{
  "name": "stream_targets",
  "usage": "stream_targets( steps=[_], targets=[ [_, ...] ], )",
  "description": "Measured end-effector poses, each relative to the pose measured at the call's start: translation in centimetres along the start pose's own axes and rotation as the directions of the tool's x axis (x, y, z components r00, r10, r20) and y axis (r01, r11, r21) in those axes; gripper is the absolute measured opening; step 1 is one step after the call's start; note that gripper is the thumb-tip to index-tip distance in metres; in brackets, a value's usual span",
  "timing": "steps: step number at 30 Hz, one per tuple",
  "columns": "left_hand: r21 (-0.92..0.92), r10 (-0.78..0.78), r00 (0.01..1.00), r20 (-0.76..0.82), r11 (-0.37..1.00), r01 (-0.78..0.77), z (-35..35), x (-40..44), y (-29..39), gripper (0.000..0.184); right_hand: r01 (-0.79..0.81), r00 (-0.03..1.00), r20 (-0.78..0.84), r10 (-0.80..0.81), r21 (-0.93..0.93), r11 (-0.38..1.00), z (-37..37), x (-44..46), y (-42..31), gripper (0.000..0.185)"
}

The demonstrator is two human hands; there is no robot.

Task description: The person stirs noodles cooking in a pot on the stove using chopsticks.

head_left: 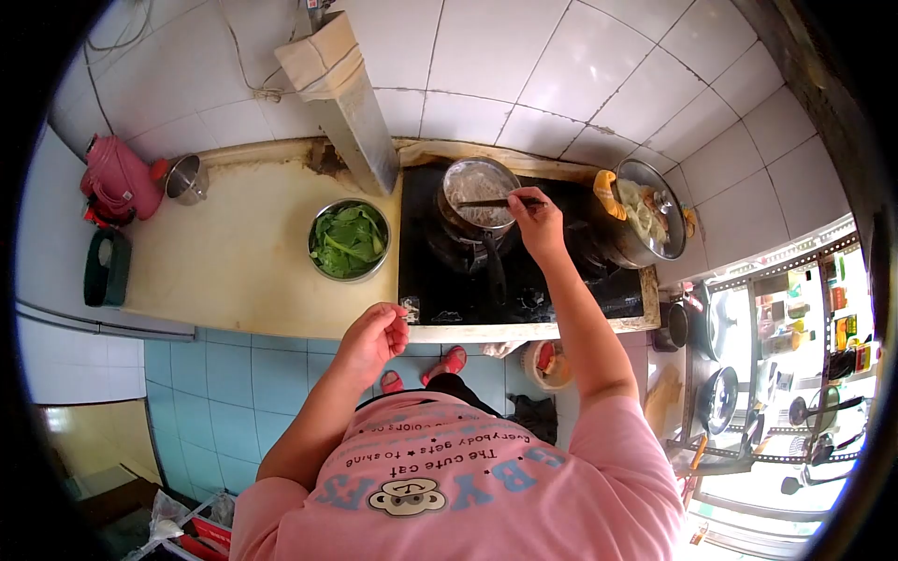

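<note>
My right hand [535, 220] grips dark chopsticks [482, 203], whose tips reach into a saucepan [495, 266] on the black stove. Whitish, frothy contents [479, 178] fill the pan; whether noodles are in it is hard to tell. The pan's black handle points toward me. Near the counter's front edge, my left hand [376, 338] hangs with its fingers curled in, and I see nothing in it. Left of the stove stands a metal bowl [313, 263] of green leafy vegetables [348, 240].
A glass-lidded pot [629, 245] with orange cloth on its handles stands right of the stove [552, 299]. A metal post [360, 145] rises behind the counter. Far left are a pink kettle [122, 178], a metal cup [187, 179] and a green container [106, 266]. Shelves hold pans at right.
</note>
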State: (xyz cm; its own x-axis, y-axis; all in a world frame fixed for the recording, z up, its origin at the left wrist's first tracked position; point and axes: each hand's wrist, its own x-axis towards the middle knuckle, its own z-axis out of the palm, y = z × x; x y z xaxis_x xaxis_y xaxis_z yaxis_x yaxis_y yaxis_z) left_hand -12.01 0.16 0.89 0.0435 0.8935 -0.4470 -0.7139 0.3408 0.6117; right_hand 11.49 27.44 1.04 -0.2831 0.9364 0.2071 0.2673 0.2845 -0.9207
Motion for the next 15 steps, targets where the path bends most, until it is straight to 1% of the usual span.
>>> stream_targets(
  steps=[2, 3, 5, 6, 7, 9, 13, 15],
  targets=[
    [0.001, -0.004, 1.000, 0.004, 1.000, 0.004, 0.0, -0.1, 0.0, 0.016, 0.148, 0.982, -0.112, -0.152, -0.046, 0.988, -0.7, 0.1, 0.0, 0.013],
    [0.001, -0.001, 1.000, 0.002, 1.000, 0.001, 0.0, -0.1, 0.0, 0.016, 0.133, 0.975, -0.159, -0.154, -0.135, 0.982, -1.4, 0.4, 0.9, 0.011],
    [0.015, 0.002, 1.000, 0.001, 1.000, -0.002, -0.1, -0.2, 0.0, 0.016, 0.200, 0.948, -0.221, -0.230, -0.149, 0.968, -2.2, 0.8, 0.6, 0.010],
    [0.015, 0.002, 1.000, 0.001, 1.000, -0.002, -0.1, -0.2, 0.0, 0.016, 0.178, 0.947, -0.222, -0.231, -0.232, 0.956, -2.7, 0.4, -0.3, 0.011],
    [0.019, 0.001, 1.000, -0.001, 1.000, -0.001, -0.2, -0.3, 0.0, 0.016, 0.178, 0.947, -0.222, -0.231, -0.233, 0.956, -2.8, 0.2, -0.5, 0.011],
    [0.023, 0.000, 1.000, -0.003, 1.000, 0.000, -0.1, -0.3, 0.0, 0.016, 0.184, 0.940, -0.259, -0.223, -0.166, 0.969, -2.9, 0.0, -0.6, 0.012],
    [0.022, 0.009, 1.000, 0.010, 1.000, -0.009, -0.1, -0.4, 0.1, 0.016, 0.154, 0.953, -0.233, -0.192, -0.169, 0.973, -2.6, -0.3, 0.3, 0.013],
    [0.026, 0.005, 1.000, 0.012, 1.000, -0.005, -0.2, -0.3, 0.1, 0.016, 0.156, 0.964, -0.209, -0.165, -0.059, 0.986, -2.2, -0.3, 0.8, 0.014]
  ],
)
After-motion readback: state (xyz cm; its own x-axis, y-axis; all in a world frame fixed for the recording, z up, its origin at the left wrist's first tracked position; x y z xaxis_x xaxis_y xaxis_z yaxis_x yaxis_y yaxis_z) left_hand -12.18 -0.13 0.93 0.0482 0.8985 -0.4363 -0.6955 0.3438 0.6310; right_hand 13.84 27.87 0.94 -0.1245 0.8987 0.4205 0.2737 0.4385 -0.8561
